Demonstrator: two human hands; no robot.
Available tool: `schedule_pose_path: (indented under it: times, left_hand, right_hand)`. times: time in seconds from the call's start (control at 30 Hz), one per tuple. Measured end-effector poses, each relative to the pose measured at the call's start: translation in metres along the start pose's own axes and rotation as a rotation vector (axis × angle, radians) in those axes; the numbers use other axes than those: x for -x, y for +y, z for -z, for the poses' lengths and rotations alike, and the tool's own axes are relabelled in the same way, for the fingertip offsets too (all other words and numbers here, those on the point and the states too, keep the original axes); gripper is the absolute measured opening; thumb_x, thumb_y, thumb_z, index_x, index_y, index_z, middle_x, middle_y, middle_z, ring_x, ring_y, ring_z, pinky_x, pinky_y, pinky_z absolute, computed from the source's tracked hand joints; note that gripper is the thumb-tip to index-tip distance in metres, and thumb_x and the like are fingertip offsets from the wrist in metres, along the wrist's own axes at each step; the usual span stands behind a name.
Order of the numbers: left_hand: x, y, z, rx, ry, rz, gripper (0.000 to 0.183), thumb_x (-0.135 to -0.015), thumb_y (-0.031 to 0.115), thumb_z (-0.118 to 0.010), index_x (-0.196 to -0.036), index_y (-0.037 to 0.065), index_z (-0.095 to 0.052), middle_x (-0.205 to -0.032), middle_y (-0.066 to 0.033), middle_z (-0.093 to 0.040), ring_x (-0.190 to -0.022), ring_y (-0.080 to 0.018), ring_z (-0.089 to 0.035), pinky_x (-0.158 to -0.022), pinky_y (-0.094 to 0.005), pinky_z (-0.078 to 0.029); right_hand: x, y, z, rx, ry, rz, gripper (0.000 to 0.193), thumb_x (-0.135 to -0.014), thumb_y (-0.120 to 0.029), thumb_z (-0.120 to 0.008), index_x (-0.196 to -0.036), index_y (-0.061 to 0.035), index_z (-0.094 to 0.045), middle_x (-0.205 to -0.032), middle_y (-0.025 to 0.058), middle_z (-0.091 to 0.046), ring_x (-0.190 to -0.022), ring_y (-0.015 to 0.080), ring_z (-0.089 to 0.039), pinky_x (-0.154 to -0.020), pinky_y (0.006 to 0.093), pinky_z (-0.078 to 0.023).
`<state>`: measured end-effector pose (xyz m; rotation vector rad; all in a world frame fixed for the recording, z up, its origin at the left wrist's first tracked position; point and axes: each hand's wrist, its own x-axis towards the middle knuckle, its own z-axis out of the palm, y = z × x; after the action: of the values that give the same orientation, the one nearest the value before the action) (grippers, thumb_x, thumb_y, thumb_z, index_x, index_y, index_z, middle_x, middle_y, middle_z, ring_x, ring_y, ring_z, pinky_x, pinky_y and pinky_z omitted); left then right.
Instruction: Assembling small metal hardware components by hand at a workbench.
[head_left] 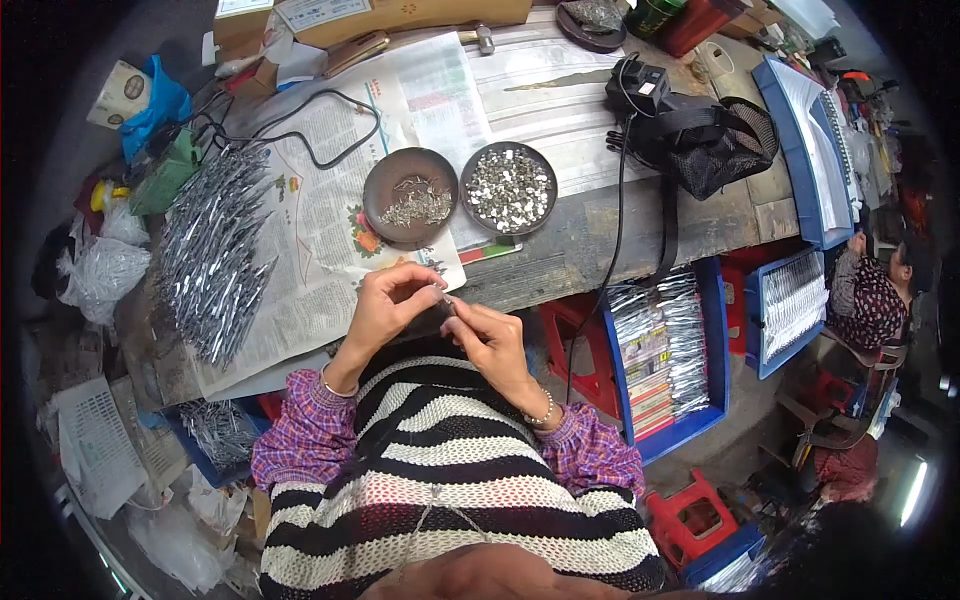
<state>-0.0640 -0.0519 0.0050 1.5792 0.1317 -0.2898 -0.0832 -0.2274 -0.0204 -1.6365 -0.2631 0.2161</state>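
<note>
My left hand and my right hand meet just above my lap at the table's front edge. Between their fingertips they pinch a tiny silver metal part; which hand bears it more I cannot tell. Beyond the hands stand two round dark dishes: the left dish holds a few thin silver bits, the right dish is full of small shiny metal pieces. A large pile of long silver pieces lies on newspaper at the left.
A black strapped bag with a cable lies at the back right of the table. Blue trays of packed silver pieces and red stools stand to my right. Another person sits at the far right. Plastic bags crowd the left.
</note>
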Motion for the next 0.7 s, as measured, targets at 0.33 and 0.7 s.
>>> schedule_pose_path:
  times: [0.33, 0.7]
  left_hand:
    - [0.013, 0.000, 0.006, 0.552, 0.122, -0.029, 0.012, -0.086, 0.009, -0.055, -0.091, -0.002, -0.057, -0.081, -0.0116, -0.063, -0.075, -0.0180, -0.061, -0.071, -0.0284, -0.049]
    - [0.020, 0.010, 0.009, 0.324, 0.174, 0.020, 0.008, -0.083, 0.006, -0.058, -0.090, 0.002, -0.060, -0.068, -0.0031, -0.061, -0.056, -0.0035, -0.046, -0.050, -0.0177, -0.033]
  right_hand:
    - [-0.028, -0.012, 0.038, 0.356, 0.038, 0.220, 0.022, -0.077, -0.006, -0.066, -0.099, -0.0039, -0.065, -0.089, 0.0128, -0.063, -0.077, 0.0281, -0.062, -0.067, 0.0339, -0.050]
    - [-0.076, -0.002, 0.052, 0.810, 0.113, 0.364, 0.028, -0.072, 0.003, -0.063, -0.098, -0.0069, -0.065, -0.091, 0.0109, -0.057, -0.083, 0.0260, -0.056, -0.070, 0.0340, -0.046]
